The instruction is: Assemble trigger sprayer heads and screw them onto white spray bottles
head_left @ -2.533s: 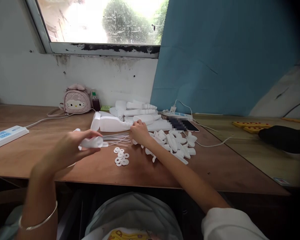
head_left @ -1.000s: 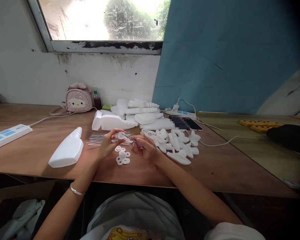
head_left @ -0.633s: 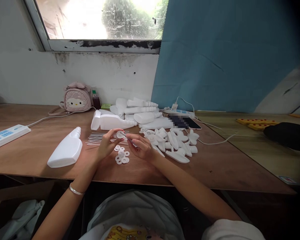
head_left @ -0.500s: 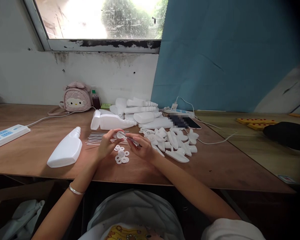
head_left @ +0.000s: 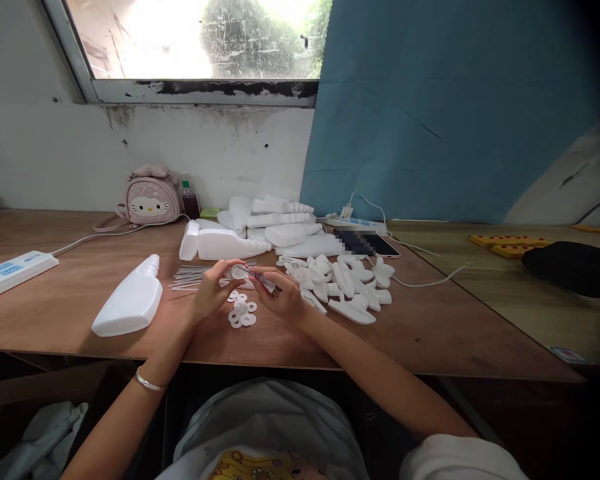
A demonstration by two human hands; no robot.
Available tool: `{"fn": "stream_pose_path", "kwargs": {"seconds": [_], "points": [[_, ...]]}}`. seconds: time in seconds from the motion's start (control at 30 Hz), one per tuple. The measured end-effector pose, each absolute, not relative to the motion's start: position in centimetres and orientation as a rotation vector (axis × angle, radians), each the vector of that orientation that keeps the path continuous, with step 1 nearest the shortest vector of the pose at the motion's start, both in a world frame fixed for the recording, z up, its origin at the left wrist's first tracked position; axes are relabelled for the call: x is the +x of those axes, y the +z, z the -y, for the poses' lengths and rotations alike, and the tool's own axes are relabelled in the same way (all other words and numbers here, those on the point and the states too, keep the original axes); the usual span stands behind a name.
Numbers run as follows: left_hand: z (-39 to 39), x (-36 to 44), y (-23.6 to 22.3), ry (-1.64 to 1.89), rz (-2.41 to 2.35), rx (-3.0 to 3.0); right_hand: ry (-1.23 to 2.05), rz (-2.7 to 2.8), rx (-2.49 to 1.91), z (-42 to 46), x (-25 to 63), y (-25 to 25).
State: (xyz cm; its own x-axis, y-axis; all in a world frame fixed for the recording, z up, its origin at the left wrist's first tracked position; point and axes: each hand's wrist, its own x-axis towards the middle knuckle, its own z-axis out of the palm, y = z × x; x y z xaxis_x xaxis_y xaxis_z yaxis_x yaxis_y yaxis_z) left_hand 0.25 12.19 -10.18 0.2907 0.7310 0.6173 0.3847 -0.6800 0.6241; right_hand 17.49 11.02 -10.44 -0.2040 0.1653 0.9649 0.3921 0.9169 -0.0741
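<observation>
My left hand (head_left: pixel 212 292) is closed around a white plastic piece with a round open end, apparently a spray head (head_left: pixel 239 271), its opening turned toward me. In my right hand (head_left: pixel 286 297) is a thin metallic tool (head_left: pixel 251 270), pinched with its tip at that opening; whether it is tweezers is too small to tell. Below the hands lie several flat white washers (head_left: pixel 249 320) in a loose heap. Thin pale tubes (head_left: pixel 183 278) are spread behind my left hand. A pile of white spray heads (head_left: pixel 345 280) sits just right of my right hand.
One white bottle (head_left: pixel 130 301) lies on the table at left, and more white bottles (head_left: pixel 280 220) are stacked at the back. A power strip (head_left: pixel 17 275), a pink bag (head_left: pixel 151 200), a dark small bottle (head_left: pixel 191 203) and a phone (head_left: pixel 384 247) with cables are around them.
Both hands hold the same things in nearly the same place, with the right hand's fingers slightly shifted at the opening. The whole view has moved a little.
</observation>
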Motion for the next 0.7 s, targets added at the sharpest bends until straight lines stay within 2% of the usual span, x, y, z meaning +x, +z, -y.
{"fn": "stream_pose_path", "kwargs": {"seconds": [0.37, 0.7], "points": [[-11.9, 0.1, -10.0, 1.246, -1.100, 2.349, 0.607, 1.420, -0.617, -11.5, 17.4, -9.3], [-12.2, 0.1, -10.3, 1.265, -1.055, 2.392, 0.823, 1.235, -0.656, -12.4, 17.8, -9.0]]}}
